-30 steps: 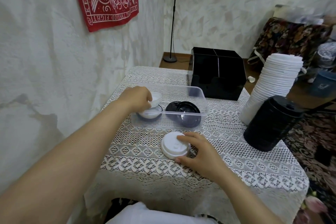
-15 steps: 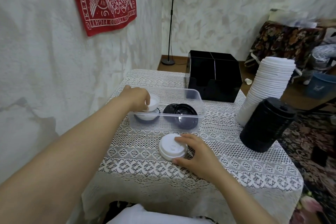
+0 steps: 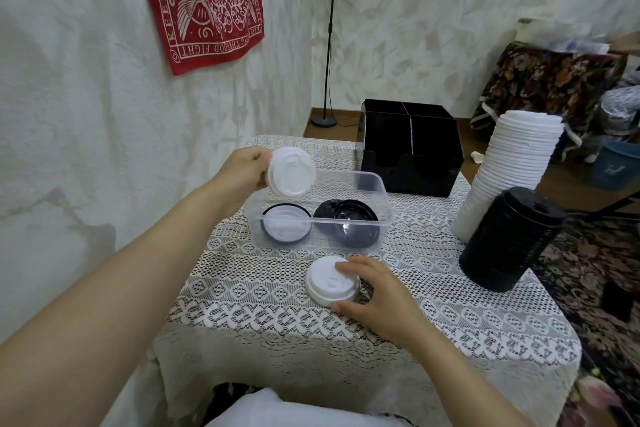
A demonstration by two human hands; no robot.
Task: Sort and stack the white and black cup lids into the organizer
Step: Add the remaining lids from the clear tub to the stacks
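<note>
One white lid (image 3: 292, 172) is now clear of the tub (image 3: 384, 215), pinched at its rim in your left hand (image 3: 242, 173), which a second ago was down inside it. Your right hand (image 3: 375, 291) grips the small white stack (image 3: 329, 279) on the desk (image 3: 277, 322), its likely next stop before the black organizer (image 3: 412, 149) behind

Table (image 3: 450, 329) holds tub (image 3: 349, 177), organizer (image 3: 412, 156), white stack (image 3: 512, 166), black stack (image 3: 509, 239).
</note>
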